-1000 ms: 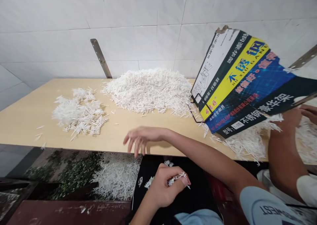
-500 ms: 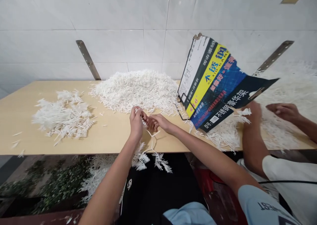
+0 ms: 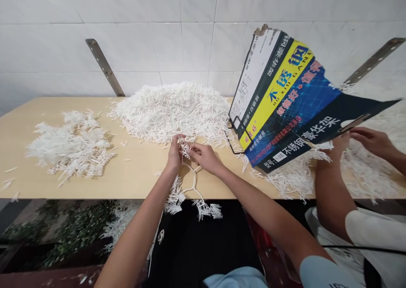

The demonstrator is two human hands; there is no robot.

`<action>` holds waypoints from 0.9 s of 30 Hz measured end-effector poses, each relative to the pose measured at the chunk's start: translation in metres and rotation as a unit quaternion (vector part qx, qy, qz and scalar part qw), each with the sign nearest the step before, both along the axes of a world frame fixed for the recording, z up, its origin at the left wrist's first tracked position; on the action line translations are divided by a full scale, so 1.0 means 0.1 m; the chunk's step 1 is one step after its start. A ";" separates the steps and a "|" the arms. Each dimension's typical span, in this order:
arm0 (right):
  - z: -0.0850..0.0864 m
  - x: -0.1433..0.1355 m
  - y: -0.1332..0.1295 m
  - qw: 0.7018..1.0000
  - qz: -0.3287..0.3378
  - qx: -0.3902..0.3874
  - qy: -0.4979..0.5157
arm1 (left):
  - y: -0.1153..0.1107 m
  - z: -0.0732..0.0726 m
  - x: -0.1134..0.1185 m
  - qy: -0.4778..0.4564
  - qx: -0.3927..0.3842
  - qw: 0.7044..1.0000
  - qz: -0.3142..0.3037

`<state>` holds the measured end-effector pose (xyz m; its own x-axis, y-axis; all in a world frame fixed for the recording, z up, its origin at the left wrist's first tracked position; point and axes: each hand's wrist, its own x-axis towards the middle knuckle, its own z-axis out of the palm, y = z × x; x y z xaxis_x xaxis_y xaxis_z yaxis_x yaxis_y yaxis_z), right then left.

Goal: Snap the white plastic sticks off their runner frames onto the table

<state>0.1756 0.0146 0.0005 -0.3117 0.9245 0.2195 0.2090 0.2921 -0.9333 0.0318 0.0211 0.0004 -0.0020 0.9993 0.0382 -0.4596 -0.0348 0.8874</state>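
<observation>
Near the front edge of the board, my left hand is closed around an upper end of a thin white branched plastic stem. My right hand meets it from the right, with thumb and fingers pinched at a small white feathery sprig between both hands. Parts of the sprig are hidden by the fingers. Below, the stem forks and hangs past the board's edge, with white feathery tufts at its lower ends. Just behind my hands rises a big heap of white sprigs.
A smaller pile of white sprigs lies left on the wooden board. To the right stands a printed cardboard sheet in a black wire holder. Beyond it, a co-worker's hands are among more white sprigs. A tiled wall closes the back.
My right hand's fingers have closed in on the sprig at my left hand. The co-worker's hands have come together near the cardboard. The view has shifted slightly.
</observation>
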 end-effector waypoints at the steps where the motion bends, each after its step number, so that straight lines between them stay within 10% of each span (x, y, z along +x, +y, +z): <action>1: 0.00 0.03 0.03 0.999 0.011 -0.037 0.018 | -0.02 -0.01 -0.02 0.020 -0.007 1.000 -0.004; 7: 0.04 0.19 0.14 0.977 0.114 -0.167 0.071 | -0.27 -0.01 -0.22 0.123 -0.024 0.990 -0.059; 15: 0.11 0.20 0.12 0.974 0.092 -0.187 0.087 | -0.42 -0.04 -0.24 0.123 -0.009 0.991 -0.052; 27: 0.07 0.12 -0.11 0.996 0.053 0.049 -0.061 | -0.37 -0.08 -0.18 0.194 0.024 0.980 0.036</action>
